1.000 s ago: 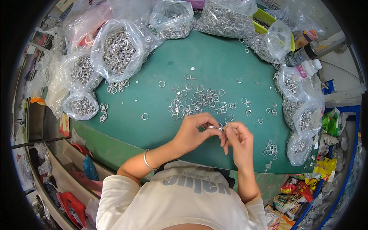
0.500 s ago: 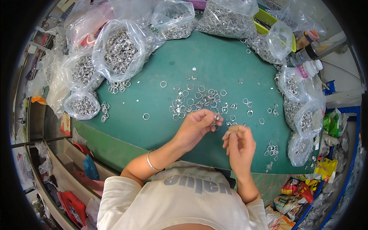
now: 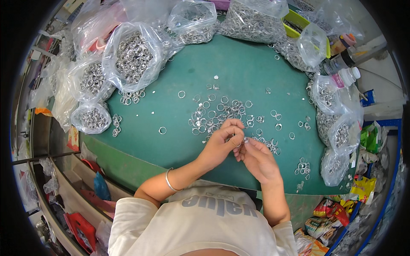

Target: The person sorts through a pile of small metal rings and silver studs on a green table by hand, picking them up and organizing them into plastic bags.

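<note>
My left hand (image 3: pixel 221 146), a bracelet on its wrist, is closed with thumb and fingers pinched around a silver ring partly hidden by the fingers. Just beside it my right hand (image 3: pixel 261 164) pinches another small silver ring (image 3: pixel 246 140) between thumb and forefinger. The fingertips of both hands meet or nearly meet. Beyond them a loose pile of silver rings (image 3: pixel 225 109) is spread over the green tabletop (image 3: pixel 149 147). A smaller heap of rings (image 3: pixel 271 145) lies right by my right hand, partly covered by it.
Clear plastic bags full of rings line the table's edge, among them a large open bag (image 3: pixel 133 57) and a small one (image 3: pixel 91 117). A green tray (image 3: pixel 294 19) and a bottle (image 3: pixel 348 76) stand at right. A small ring cluster (image 3: pixel 302 167) lies near the right edge.
My right hand has moved left and up, bringing its fingertips against or close to those of my left hand. My left hand has curled and turned slightly. More of the heap by my right hand shows.
</note>
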Motion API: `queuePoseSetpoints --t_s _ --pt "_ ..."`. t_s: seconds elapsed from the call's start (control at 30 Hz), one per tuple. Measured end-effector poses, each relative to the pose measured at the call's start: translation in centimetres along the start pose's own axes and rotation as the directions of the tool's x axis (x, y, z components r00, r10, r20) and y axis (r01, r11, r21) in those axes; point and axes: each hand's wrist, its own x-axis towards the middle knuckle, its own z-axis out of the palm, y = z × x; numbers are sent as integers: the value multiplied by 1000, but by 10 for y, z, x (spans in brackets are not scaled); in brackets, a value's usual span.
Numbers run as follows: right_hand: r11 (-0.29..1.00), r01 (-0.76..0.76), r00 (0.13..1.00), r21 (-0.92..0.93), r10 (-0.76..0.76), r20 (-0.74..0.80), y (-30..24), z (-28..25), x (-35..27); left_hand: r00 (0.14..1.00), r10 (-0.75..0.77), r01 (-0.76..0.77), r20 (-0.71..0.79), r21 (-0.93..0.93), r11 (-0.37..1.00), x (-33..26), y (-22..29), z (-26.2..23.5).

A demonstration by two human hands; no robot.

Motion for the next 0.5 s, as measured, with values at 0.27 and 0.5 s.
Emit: queuePoseSetpoints --t_s 0.27,0.5 --pt "968 -23 994 250 -4 108 -1 2 -8 697 586 -652 412 705 279 -4 15 -1" --pt "942 331 936 -64 -336 -104 4 18 -21 690 618 -627 376 737 252 -25 19 7"
